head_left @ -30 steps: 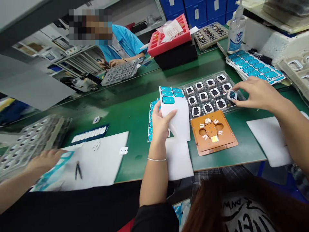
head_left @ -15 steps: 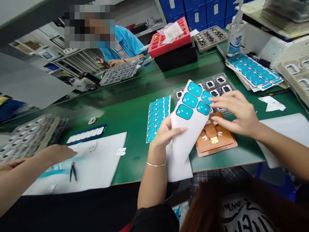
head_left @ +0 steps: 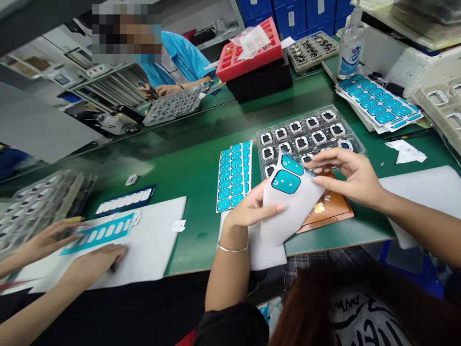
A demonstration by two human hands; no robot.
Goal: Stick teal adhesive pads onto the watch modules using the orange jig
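L hand (head_left: pixel 248 206) has a firm hold on a white sticker sheet (head_left: pixel 283 221), thumb flat on its face, other fingers mostly hidden behind. Sheet's bent, held up above the green table (head_left: pixel 190 163), blocking part of the view of the orange block (head_left: pixel 340 211) & the near corner of the clear tray (head_left: pixel 356 137). Two blue stickers (head_left: pixel 286 181) show full-on near its top. R hand (head_left: pixel 349 175): fingertips & thumb at the sheet's R edge, w/ a sliver of blue there; can't tell if they're pinching it or just touching.

Clear tray has rows of white frames (head_left: pixel 319 138) w/ dark centres. White pad (head_left: pixel 268 254) lies under L wrist area, at table edge. More sticker sheets: a pair (head_left: pixel 230 180) flat just L of the tray, plus a stack (head_left: pixel 382 105) far R, next to a pump bottle (head_left: pixel 351 55). Crumpled white scraps (head_left: pixel 406 152) R of tray.

At L, a co-worker's hands (head_left: pixel 91 264) are on a blue strip (head_left: pixel 108 234) over a white mat (head_left: pixel 162 240); blurry, grip unclear. Across table: person in blue top (head_left: pixel 187 53), hands at another clear tray.
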